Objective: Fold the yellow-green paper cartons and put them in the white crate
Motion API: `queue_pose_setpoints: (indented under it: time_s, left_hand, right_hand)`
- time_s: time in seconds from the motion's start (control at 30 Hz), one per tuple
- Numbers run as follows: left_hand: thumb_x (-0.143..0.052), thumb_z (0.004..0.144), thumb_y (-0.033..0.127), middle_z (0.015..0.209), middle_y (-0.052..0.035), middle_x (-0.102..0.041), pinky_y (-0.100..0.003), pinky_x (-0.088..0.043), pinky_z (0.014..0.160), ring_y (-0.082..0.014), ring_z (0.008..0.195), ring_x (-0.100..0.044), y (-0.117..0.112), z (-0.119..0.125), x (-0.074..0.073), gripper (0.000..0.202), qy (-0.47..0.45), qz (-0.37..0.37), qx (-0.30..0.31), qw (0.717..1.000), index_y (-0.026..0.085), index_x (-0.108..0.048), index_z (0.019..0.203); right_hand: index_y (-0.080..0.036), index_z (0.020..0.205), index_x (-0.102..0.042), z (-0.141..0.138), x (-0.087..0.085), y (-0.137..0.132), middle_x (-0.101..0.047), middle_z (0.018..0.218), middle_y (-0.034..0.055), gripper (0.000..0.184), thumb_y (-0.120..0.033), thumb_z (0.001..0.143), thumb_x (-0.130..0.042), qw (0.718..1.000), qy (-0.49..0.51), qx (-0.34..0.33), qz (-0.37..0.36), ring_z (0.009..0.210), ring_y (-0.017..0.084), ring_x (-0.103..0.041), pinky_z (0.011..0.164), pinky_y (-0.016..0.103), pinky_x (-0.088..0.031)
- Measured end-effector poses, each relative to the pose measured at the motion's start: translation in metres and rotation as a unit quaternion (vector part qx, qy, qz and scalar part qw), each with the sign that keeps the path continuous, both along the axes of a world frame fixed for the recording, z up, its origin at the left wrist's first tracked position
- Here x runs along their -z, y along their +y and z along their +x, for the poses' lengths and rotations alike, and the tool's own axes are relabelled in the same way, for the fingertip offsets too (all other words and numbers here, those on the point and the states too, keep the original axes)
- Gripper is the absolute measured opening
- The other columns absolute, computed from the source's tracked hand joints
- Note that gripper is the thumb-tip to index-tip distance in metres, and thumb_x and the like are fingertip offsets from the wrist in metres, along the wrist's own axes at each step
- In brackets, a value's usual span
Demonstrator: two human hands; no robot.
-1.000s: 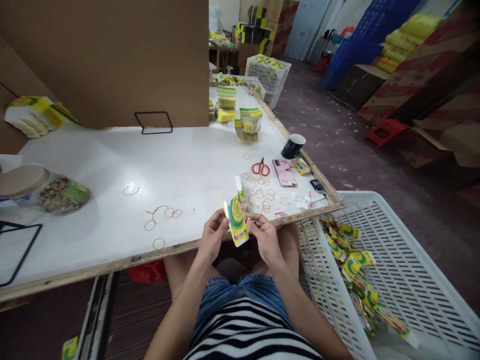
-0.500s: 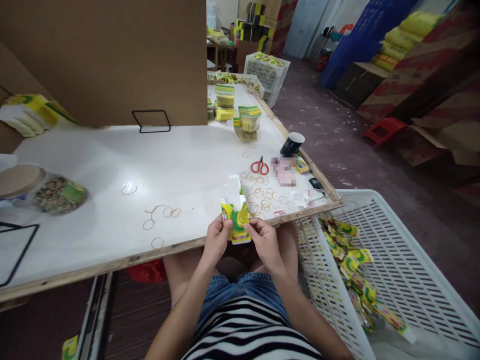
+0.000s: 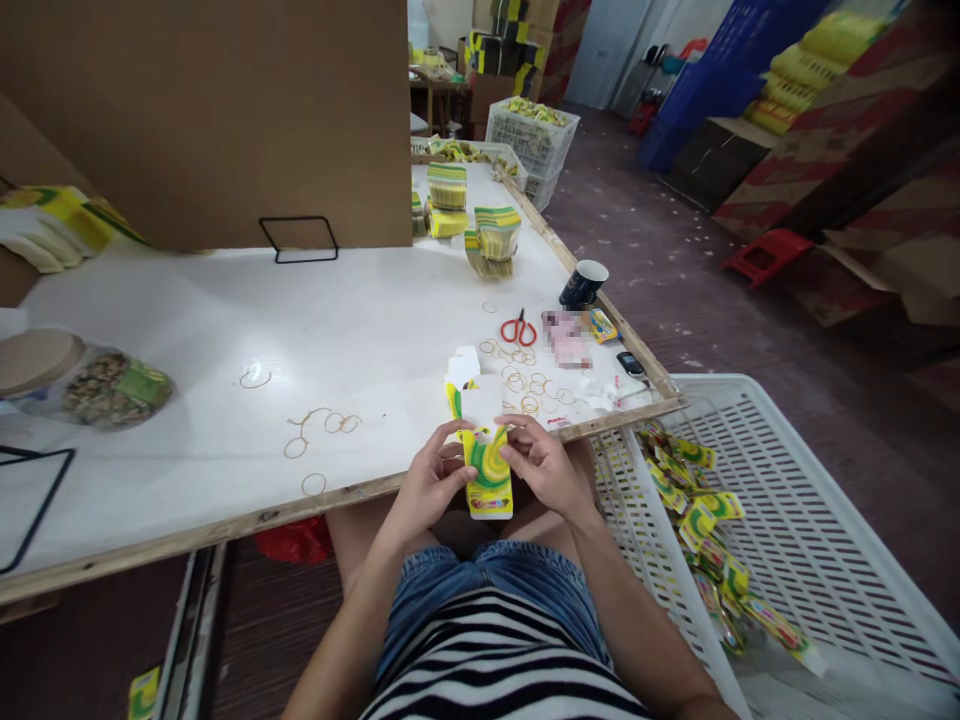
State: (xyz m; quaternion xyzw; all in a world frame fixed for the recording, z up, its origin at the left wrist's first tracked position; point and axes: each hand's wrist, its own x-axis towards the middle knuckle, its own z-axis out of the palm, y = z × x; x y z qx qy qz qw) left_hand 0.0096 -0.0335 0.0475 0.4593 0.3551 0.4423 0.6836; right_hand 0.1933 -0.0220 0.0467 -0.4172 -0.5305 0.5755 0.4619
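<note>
Both my hands hold a small yellow and green carton (image 3: 487, 470) over my lap, at the near edge of the white table (image 3: 225, 330). My left hand (image 3: 433, 478) grips the carton's left side with curled fingers. My right hand (image 3: 546, 462) pinches its right side. The carton's white top flaps (image 3: 471, 385) stand open above my fingers. Several rubber bands (image 3: 525, 380) lie loose on the table just beyond the carton.
A white slatted crate (image 3: 810, 520) at my right holds several flat yellow cartons (image 3: 705, 520). Red scissors (image 3: 519, 328), a phone (image 3: 566, 338), a dark cup (image 3: 583, 284), carton stacks (image 3: 491, 238) and a jar (image 3: 82, 385) lie on the table. A cardboard wall (image 3: 225, 110) stands behind.
The carton has gone from flat and tilted to squared up and upright, its top flaps opened. My hands have shifted slightly lower along its sides.
</note>
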Motion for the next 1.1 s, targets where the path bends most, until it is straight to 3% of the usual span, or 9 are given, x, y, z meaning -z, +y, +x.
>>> queue_pose_setpoints:
  time_s: [0.1,0.2,0.3,0.43,0.53,0.6,0.67,0.87,1.1]
  left_hand:
    - [-0.075,0.076,0.028,0.092,-0.0051,-0.072,-0.027,-0.053,0.072,-0.0190,0.082,-0.068,-0.003,0.001,0.000,0.046,-0.018,-0.025,0.014,0.999,0.021,-0.050,0.114]
    - [-0.076,0.075,0.029,0.099,-0.0075,-0.072,-0.030,-0.054,0.075,-0.0211,0.084,-0.070,-0.004,0.005,0.003,0.069,-0.038,-0.036,0.022,0.998,0.024,-0.039,0.133]
    - [-0.075,0.075,0.028,0.106,-0.0102,-0.071,-0.033,-0.055,0.079,-0.0228,0.088,-0.070,-0.003,0.007,0.006,0.086,-0.046,-0.043,0.040,0.997,0.025,-0.024,0.144]
    - [-0.072,0.078,0.029,0.109,-0.0107,-0.070,-0.031,-0.055,0.079,-0.0218,0.091,-0.069,0.000,0.006,0.008,0.062,0.011,-0.013,0.013,1.000,0.020,-0.044,0.133]
    - [-0.066,0.082,0.029,0.108,-0.0084,-0.070,-0.027,-0.055,0.072,-0.0181,0.083,-0.069,0.000,0.008,0.008,0.050,0.090,0.018,-0.027,0.995,0.021,-0.050,0.129]
    - [-0.064,0.083,0.027,0.108,-0.0072,-0.070,-0.026,-0.055,0.069,-0.0160,0.076,-0.068,0.000,0.010,0.008,0.049,0.121,0.030,-0.037,0.991,0.021,-0.051,0.130]
    - [-0.062,0.083,0.025,0.110,-0.0075,-0.070,-0.027,-0.055,0.071,-0.0166,0.077,-0.069,-0.001,0.011,0.009,0.051,0.123,0.033,-0.031,0.991,0.022,-0.050,0.133]
    - [-0.060,0.085,0.022,0.115,-0.0108,-0.068,-0.033,-0.055,0.084,-0.0224,0.098,-0.067,-0.002,0.009,0.011,0.055,0.093,0.030,0.000,0.995,0.022,-0.046,0.138]
    - [-0.064,0.084,0.025,0.118,-0.0123,-0.067,-0.035,-0.053,0.088,-0.0241,0.103,-0.066,0.000,0.009,0.006,0.054,0.058,0.016,0.009,0.998,0.022,-0.047,0.136]
  right_hand:
    - [-0.022,0.091,-0.065,0.003,-0.005,0.001,-0.063,0.078,0.0004,0.018,-0.038,0.083,-0.065,0.999,-0.029,0.016,0.015,0.071,0.015,-0.058,0.067,0.026,-0.049]
    - [-0.020,0.081,-0.065,0.002,-0.003,0.000,-0.064,0.080,0.0021,0.019,-0.038,0.087,-0.060,0.996,-0.067,0.032,0.052,0.076,0.016,-0.059,0.070,0.027,-0.048]
    - [-0.022,0.095,-0.063,0.000,0.001,-0.001,-0.066,0.089,0.0024,0.016,-0.036,0.086,-0.062,0.994,-0.053,0.074,0.056,0.083,0.017,-0.061,0.075,0.028,-0.049]
    - [-0.022,0.109,-0.060,0.004,0.002,0.000,-0.068,0.095,0.0042,0.030,-0.041,0.086,-0.063,0.987,-0.035,0.152,0.033,0.084,0.017,-0.063,0.075,0.029,-0.051]
    - [-0.020,0.101,-0.067,0.009,-0.001,0.002,-0.067,0.078,0.0015,0.030,-0.044,0.087,-0.059,0.995,-0.032,0.096,0.006,0.071,0.015,-0.061,0.070,0.028,-0.050]
    - [-0.020,0.108,-0.065,0.009,-0.003,0.002,-0.066,0.074,-0.0007,0.032,-0.038,0.082,-0.066,0.999,-0.030,0.019,-0.026,0.069,0.015,-0.061,0.068,0.028,-0.051]
    - [-0.022,0.115,-0.060,0.008,-0.004,0.002,-0.068,0.078,-0.0013,0.040,-0.030,0.077,-0.069,0.998,-0.050,-0.015,-0.044,0.069,0.015,-0.062,0.065,0.027,-0.051]
    - [-0.024,0.113,-0.060,0.006,-0.001,0.005,-0.065,0.065,-0.0054,0.041,-0.024,0.073,-0.069,0.987,-0.152,0.023,-0.048,0.054,0.014,-0.058,0.052,0.024,-0.045]
    - [-0.025,0.120,-0.062,0.003,-0.001,0.005,-0.056,0.055,-0.0072,0.047,-0.020,0.074,-0.067,0.991,-0.131,0.010,-0.028,0.046,0.011,-0.047,0.042,0.020,-0.036]
